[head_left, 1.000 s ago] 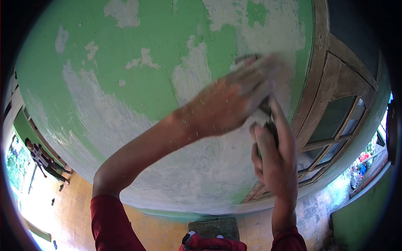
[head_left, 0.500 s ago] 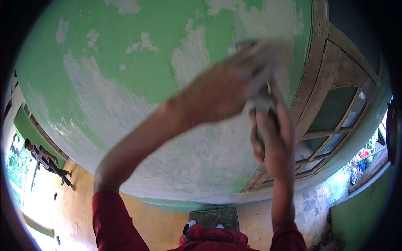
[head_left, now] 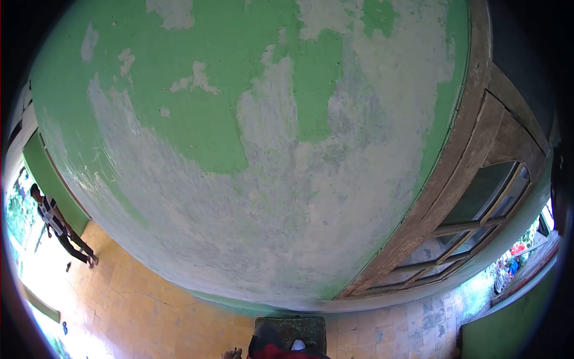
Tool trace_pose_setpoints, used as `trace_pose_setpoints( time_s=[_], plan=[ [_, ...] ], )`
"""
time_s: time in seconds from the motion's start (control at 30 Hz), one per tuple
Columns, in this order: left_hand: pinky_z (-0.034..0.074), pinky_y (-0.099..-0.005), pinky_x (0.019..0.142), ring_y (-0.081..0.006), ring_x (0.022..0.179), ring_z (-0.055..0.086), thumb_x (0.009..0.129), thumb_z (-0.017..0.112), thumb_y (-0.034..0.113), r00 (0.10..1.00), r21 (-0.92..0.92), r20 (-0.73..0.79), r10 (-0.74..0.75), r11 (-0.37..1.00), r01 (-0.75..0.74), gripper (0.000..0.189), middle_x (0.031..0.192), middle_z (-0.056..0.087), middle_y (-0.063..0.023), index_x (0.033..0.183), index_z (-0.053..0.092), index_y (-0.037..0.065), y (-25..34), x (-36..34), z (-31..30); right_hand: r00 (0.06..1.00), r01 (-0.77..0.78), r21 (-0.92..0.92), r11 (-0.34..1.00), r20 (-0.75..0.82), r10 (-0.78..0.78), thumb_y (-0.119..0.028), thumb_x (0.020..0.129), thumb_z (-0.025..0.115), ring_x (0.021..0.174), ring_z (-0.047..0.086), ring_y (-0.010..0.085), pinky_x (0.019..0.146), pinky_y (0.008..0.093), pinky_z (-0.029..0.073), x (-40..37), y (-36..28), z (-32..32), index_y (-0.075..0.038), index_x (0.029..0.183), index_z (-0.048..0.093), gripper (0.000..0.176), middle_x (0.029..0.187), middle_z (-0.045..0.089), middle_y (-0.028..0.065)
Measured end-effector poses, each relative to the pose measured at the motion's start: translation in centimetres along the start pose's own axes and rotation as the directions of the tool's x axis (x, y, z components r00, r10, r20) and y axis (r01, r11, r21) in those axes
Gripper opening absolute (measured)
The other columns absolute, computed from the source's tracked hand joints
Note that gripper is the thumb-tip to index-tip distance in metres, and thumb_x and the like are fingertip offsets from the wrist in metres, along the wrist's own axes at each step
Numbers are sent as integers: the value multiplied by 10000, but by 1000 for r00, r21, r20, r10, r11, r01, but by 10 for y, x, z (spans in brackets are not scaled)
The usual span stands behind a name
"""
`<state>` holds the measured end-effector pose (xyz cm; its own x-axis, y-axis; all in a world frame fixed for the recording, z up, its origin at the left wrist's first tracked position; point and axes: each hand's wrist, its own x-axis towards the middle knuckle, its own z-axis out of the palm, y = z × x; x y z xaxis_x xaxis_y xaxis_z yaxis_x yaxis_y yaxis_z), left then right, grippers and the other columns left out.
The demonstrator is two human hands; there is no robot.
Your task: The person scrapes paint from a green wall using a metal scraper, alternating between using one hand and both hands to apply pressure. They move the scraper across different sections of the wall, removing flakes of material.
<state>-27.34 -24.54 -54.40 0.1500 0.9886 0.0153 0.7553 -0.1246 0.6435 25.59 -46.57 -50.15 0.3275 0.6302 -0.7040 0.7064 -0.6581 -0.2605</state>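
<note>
At the bottom edge, left of my body, a small part of my left hand (head_left: 232, 353) shows. Its fingers look curled, and what they hold, if anything, is too small and cut off to name. My right hand is out of view. Before me rises a wall (head_left: 251, 203) with green paint (head_left: 197, 131) on its upper part. Large grey-white bare patches (head_left: 382, 113) spread over its middle and lower part, with ragged edges against the green.
A worn wooden frame with glass panes (head_left: 472, 203) borders the wall on the right. Below me a dark green block (head_left: 305, 329) stands on yellow floor tiles (head_left: 149, 293). A person (head_left: 60, 224) in a patterned shirt stands at far left.
Both my hands have dropped away from the wall, along with the blurred tool they worked with. The view has shifted slightly. The person at left has turned and stands more upright.
</note>
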Motion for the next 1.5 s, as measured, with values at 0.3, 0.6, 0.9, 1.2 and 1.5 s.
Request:
trace_pose_setpoints(
  time_s=[0.3,0.6,0.9,1.2,1.5],
  plan=[
    [502,-499,675,-498,822,600,1010,602,165,939,-277,48,341,908,-315,177,879,634,-270,1091,637,12,342,246,-130,483,728,-14,685,-699,-528,-48,873,628,896,671,418,799,470,523,-148,-285,-330,-66,1349,647,477,1004,698,234],
    [484,-516,1070,-367,1354,522,938,671,225,-66,334,-186,980,0,-943,520,1453,529,-207,1408,573,27,534,264,-276,-64,854,-244,459,-926,-373,30,840,647,695,587,194,649,289,465,-177,-417,-383,33,1413,583,576,894,632,160],
    [402,-547,1183,-369,1466,419,887,653,120,-117,449,-42,992,-85,-889,569,1541,472,-192,1432,548,-9,572,305,-282,6,860,-68,505,-990,-144,17,841,629,989,740,310,829,355,556,-186,-456,-367,134,1500,396,708,1135,705,285],
    [510,-498,1108,-366,1400,505,876,660,74,-196,494,-113,974,-116,-862,431,1466,539,-206,1289,634,-45,574,312,-280,396,434,597,-675,-799,-452,-96,875,571,436,376,59,356,201,286,-185,-444,-367,-34,1642,177,864,820,544,110],
    [443,-461,1165,-383,1388,509,864,644,98,-178,598,-72,981,-100,-795,440,1403,567,-266,1245,638,-121,576,305,-282,512,803,569,-176,-810,-285,-143,933,472,422,336,31,361,195,258,-209,-453,-368,0,1636,144,789,805,552,97]
  ],
)
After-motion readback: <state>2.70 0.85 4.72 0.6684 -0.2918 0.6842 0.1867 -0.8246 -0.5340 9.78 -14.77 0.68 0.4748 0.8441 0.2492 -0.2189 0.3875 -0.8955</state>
